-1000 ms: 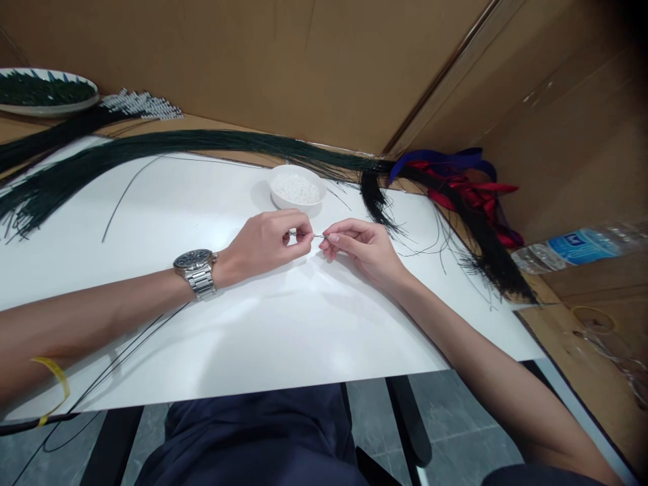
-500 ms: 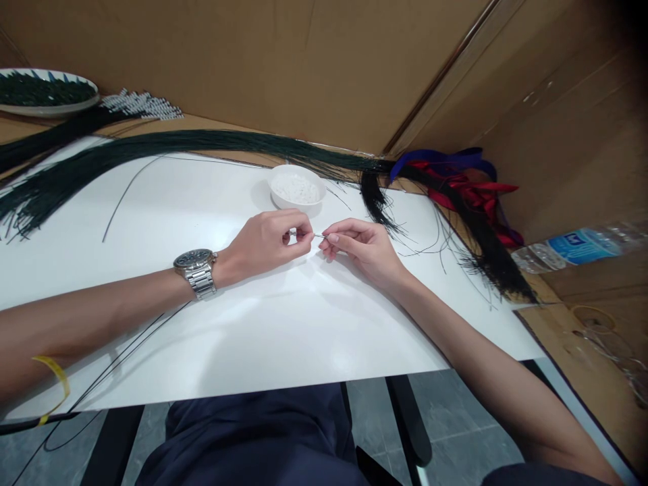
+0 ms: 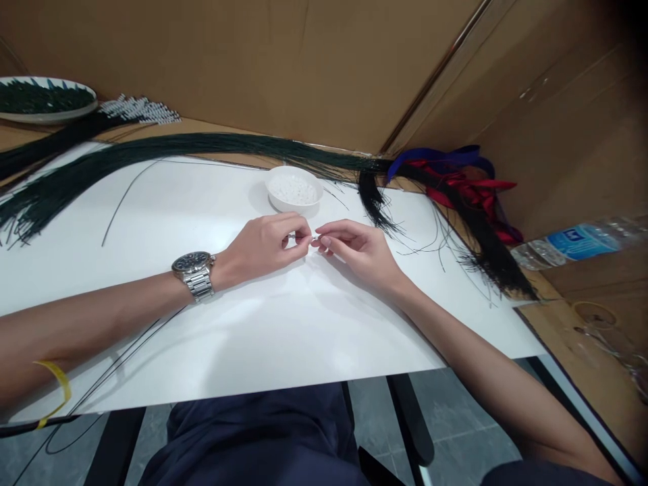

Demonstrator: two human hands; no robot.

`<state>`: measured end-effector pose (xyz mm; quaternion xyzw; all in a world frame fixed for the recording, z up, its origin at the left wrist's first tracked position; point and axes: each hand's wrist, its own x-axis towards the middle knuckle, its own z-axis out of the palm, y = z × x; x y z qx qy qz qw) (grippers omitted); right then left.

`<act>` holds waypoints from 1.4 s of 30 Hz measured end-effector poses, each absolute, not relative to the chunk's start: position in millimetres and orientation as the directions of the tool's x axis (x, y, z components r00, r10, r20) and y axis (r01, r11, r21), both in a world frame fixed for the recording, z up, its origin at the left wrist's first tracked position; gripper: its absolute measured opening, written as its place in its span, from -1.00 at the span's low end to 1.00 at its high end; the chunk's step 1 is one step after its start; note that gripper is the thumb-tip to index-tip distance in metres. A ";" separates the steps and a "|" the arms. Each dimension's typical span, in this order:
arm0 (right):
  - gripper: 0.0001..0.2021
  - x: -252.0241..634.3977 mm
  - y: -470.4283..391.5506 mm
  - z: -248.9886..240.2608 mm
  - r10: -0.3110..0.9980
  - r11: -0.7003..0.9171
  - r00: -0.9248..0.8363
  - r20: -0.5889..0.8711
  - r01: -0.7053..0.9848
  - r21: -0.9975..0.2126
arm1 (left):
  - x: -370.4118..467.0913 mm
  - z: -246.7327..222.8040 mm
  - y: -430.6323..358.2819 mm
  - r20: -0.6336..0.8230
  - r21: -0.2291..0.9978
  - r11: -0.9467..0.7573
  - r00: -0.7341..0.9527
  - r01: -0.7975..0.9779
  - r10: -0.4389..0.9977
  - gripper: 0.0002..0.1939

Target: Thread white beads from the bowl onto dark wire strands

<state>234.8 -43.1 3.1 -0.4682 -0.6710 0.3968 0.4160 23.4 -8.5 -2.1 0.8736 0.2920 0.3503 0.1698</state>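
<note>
Over the white table, my left hand pinches dark thin strands, which run back under the forearm to the table's front left edge. Fingertip to fingertip with it, my right hand is closed in a pinch at the strands' end; a tiny pale piece seems to show between the fingertips, too small to make out. Just behind my hands stands a white bowl of small white pieces.
A long dark green strand bundle lies along the back. At the back left are a plate of green pieces and white-tipped strands. Red ribbon, a black bundle and a plastic bottle lie right.
My right hand has shifted slightly left, closer to my left fingertips; the gap with bare strand between the hands has narrowed. My left hand keeps its pinch.
</note>
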 end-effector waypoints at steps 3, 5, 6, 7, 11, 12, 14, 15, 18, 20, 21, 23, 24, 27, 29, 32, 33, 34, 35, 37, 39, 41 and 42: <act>-0.89 235.1 -43.0 4.6 0.953 0.284 -0.213 0.216 0.370 -0.885 | 22.5 -1.0 -9.5 0.481 0.507 -0.754 0.588 0.418 0.650 -0.87; -0.89 234.4 -44.0 5.2 0.945 0.313 -0.225 0.239 0.402 -0.861 | 22.1 -0.6 -10.2 0.459 0.523 -0.740 0.592 0.423 0.663 -0.79; -0.90 234.0 -44.4 5.1 0.941 0.323 -0.234 0.245 0.402 -0.857 | 22.0 -0.8 -10.3 0.451 0.530 -0.736 0.596 0.420 0.664 -0.77; -0.90 233.8 -44.8 4.9 0.937 0.330 -0.244 0.248 0.397 -0.856 | 22.0 -1.1 -10.2 0.446 0.535 -0.736 0.601 0.415 0.664 -0.78; -0.91 235.4 -43.7 3.0 0.934 0.338 -0.260 0.247 0.406 -0.849 | 21.9 -3.5 -8.7 0.463 0.523 -0.751 0.605 0.403 0.647 -0.77; -0.92 236.1 -43.0 2.5 0.934 0.338 -0.261 0.246 0.415 -0.845 | 21.8 -3.8 -8.3 0.467 0.519 -0.753 0.604 0.404 0.646 -0.74; -0.92 237.4 -41.4 1.6 0.932 0.340 -0.268 0.243 0.422 -0.840 | 21.8 -3.8 -7.9 0.462 0.521 -0.751 0.606 0.405 0.647 -0.74; -0.92 237.8 -40.8 1.2 0.932 0.341 -0.272 0.241 0.423 -0.840 | 21.9 -3.6 -7.9 0.454 0.525 -0.748 0.610 0.406 0.650 -0.77; -0.90 238.1 -40.1 -0.2 0.931 0.339 -0.277 0.235 0.427 -0.838 | 22.2 -2.6 -8.3 0.444 0.538 -0.745 0.618 0.395 0.649 -0.87; -0.88 238.3 -40.4 -1.1 0.929 0.347 -0.284 0.238 0.440 -0.828 | 22.3 -2.2 -8.7 0.451 0.543 -0.746 0.616 0.386 0.646 -0.88; -0.88 238.8 -40.4 -1.3 0.926 0.355 -0.291 0.242 0.446 -0.822 | 22.3 -2.0 -8.9 0.454 0.545 -0.745 0.613 0.384 0.647 -0.87; -0.86 240.8 -39.4 0.1 0.917 0.381 -0.301 0.263 0.457 -0.804 | 22.1 -1.6 -9.4 0.452 0.551 -0.740 0.607 0.386 0.654 -0.87; -0.84 242.3 -37.8 2.3 0.909 0.402 -0.303 0.285 0.463 -0.790 | 22.0 -1.3 -9.7 0.448 0.554 -0.736 0.606 0.390 0.658 -0.87; -0.80 246.9 -25.0 16.9 0.867 0.498 -0.308 0.391 0.510 -0.701 | 21.6 -0.5 -10.2 0.422 0.559 -0.720 0.606 0.410 0.674 -0.88; -0.82 247.0 -8.9 32.3 0.823 0.566 -0.349 0.448 0.575 -0.591 | 21.1 -0.4 -10.0 0.395 0.563 -0.699 0.599 0.440 0.696 -0.87; -0.83 237.5 23.4 54.4 0.785 0.616 -0.475 0.398 0.672 -0.411 | 20.0 -1.4 -9.3 0.355 0.569 -0.658 0.574 0.493 0.738 -0.85; -0.82 231.5 34.7 59.4 0.785 0.617 -0.516 0.343 0.697 -0.364 | 19.6 -1.9 -9.1 0.345 0.570 -0.648 0.568 0.506 0.747 -0.85; -0.81 224.3 45.4 62.8 0.789 0.614 -0.548 0.277 0.720 -0.323 | 19.3 -2.2 -8.9 0.338 0.567 -0.641 0.563 0.517 0.754 -0.85; -0.81 216.4 55.0 64.4 0.792 0.610 -0.569 0.220 0.737 -0.290 | 19.0 -2.4 -8.8 0.333 0.563 -0.637 0.561 0.527 0.758 -0.85; -0.80 200.0 69.8 63.2 0.792 0.608 -0.601 0.105 0.762 -0.222 | 18.5 -2.0 -9.0 0.331 0.557 -0.632 0.554 0.540 0.764 -0.86; -0.79 186.8 77.5 58.1 0.802 0.594 -0.596 0.042 0.786 -0.174 | 18.4 -0.8 -9.5 0.331 0.561 -0.625 0.545 0.542 0.770 -0.87; -0.80 180.1 79.5 52.3 0.808 0.586 -0.588 0.040 0.795 -0.154 | 18.5 0.7 -10.1 0.331 0.573 -0.618 0.537 0.539 0.776 -0.87; -0.80 179.4 79.4 49.7 0.808 0.587 -0.586 0.052 0.794 -0.158 | 18.6 1.4 -10.4 0.331 0.576 -0.615 0.535 0.538 0.778 -0.87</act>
